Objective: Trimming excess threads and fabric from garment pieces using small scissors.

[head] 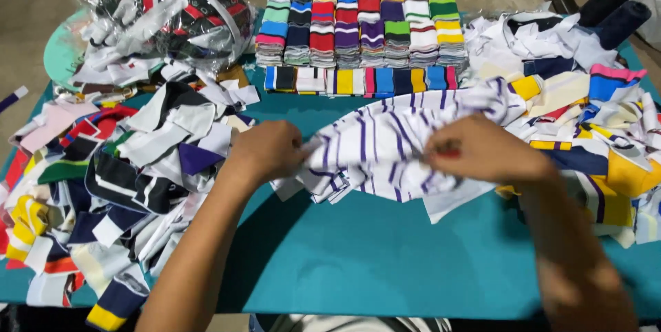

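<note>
Both hands hold one bunch of white cloth with purple stripes, which sits in the middle of the teal counter. The left hand has its grip closed on the left end of the bunch. The right hand has its grip closed on the right end, and something small and red peeks out by its fingers; what it is cannot be made out. The cloth is bunched up between the two hands and partly rests on the counter. Behind it stand neat stacks of folded striped cloth in many colours, with a short row of more folded pieces lying in front of them. A big messy pile of cloth scraps lies on the left, and another pile lies on the right. A clear plastic bag stuffed with cloth sits at the far left. Two dark thread cones stand at the far right.
</note>
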